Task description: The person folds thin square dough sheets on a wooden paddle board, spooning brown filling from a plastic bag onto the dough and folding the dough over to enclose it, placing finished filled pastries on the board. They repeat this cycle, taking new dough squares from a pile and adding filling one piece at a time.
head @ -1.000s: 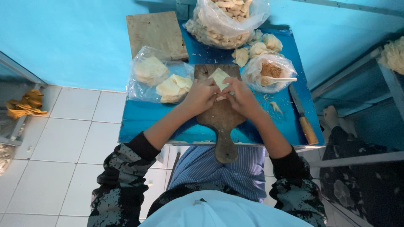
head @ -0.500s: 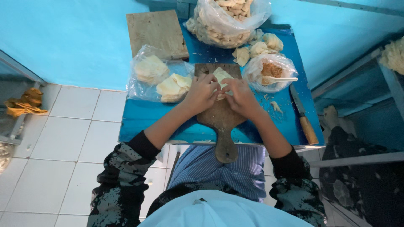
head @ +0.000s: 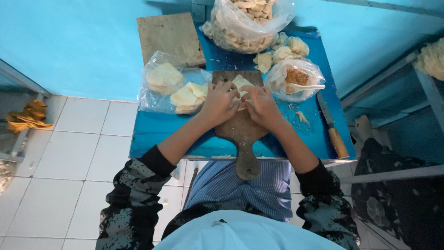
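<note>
Pale dough wrapper (head: 241, 84) lies on the far end of the wooden paddle board (head: 240, 132), and your fingers are curled together on its edges: your left hand (head: 220, 103) from the left, your right hand (head: 260, 104) from the right, the two hands almost touching. The board's handle points near, over the edge of the blue surface (head: 152, 132). Just left of your left hand sits a clear bag of stacked wrappers (head: 185, 96). Right of your right hand a bag of brown filling (head: 296, 78) holds a white spoon (head: 307, 86). A knife (head: 334, 128) lies further right. A large bag of folded pieces (head: 247, 23) stands at the far edge.
</note>
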